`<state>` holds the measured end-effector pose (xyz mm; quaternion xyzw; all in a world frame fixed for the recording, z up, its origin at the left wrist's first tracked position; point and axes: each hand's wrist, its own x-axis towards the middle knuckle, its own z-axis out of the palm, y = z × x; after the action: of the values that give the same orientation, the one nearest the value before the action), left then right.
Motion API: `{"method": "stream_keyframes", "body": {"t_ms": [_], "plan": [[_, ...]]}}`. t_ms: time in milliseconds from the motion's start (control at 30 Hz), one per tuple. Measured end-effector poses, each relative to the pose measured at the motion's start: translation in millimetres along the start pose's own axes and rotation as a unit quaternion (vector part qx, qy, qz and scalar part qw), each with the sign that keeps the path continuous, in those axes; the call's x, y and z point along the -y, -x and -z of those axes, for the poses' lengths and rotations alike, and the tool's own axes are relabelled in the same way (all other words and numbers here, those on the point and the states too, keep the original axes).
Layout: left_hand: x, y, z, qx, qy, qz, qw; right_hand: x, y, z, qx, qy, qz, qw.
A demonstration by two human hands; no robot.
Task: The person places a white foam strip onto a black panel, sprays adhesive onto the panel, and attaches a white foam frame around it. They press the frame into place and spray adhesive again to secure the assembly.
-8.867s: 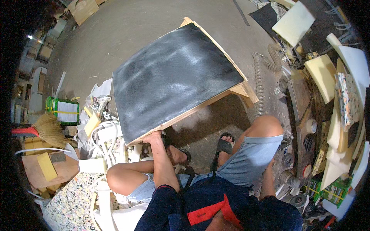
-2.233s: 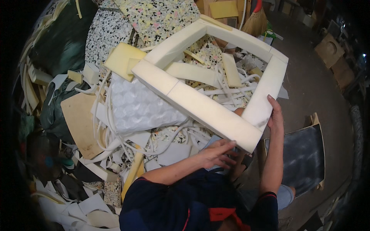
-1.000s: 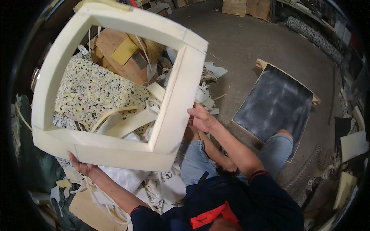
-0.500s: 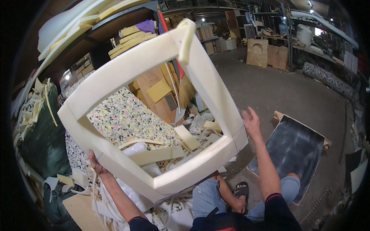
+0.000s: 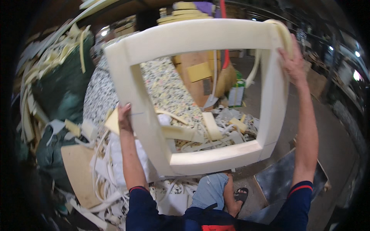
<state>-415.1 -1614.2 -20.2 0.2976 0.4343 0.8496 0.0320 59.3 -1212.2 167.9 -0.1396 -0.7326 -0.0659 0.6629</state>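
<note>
A large cream-white foam frame [image 5: 196, 34], roughly square with a wide opening, is held up in front of me. My left hand [image 5: 125, 116] grips its left side about halfway down, beside a short pencil line. At the upper right corner, my right hand [image 5: 293, 63] is closed around the frame's outer edge, its thumb towards the front. A narrow yellowish foam strip [image 5: 284, 31] loops over that same corner and runs down by my right fingers. A thin tail of foam [image 5: 253, 71] dangles within the opening near the right side.
Foam offcuts [image 5: 185, 133] and a speckled foam sheet [image 5: 169, 84] lie behind the frame. A broom [image 5: 225, 82] leans beyond it. Stuffed green sacks [image 5: 61, 88] stand at left. A dark-topped board [image 5: 279, 177] is on the floor at lower right, near my sandalled foot [image 5: 241, 195].
My right hand has moved from beside the frame's lower right up to its upper right corner and taken hold. The frame has turned clockwise to nearly level and shifted right as the view swung left.
</note>
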Motion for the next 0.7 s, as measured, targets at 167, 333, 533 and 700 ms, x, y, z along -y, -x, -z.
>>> {"method": "stream_keyframes", "body": {"t_ms": [167,333,533,700], "plan": [[-25,18,-28,0.148,-0.005,-0.037,0.988,35,-66,11,-0.011,0.126,-0.165,0.978],[-37,28,-57,0.151,-0.011,-0.019,0.988,102,-125,-33,0.069,0.212,-0.085,0.971],[-28,19,-67,0.148,0.007,-0.014,0.989,109,-114,-48,0.062,0.229,0.120,0.964],[-29,9,-53,0.142,-0.013,-0.020,0.990,-1,2,69,-0.031,0.006,-0.165,0.986]]}}
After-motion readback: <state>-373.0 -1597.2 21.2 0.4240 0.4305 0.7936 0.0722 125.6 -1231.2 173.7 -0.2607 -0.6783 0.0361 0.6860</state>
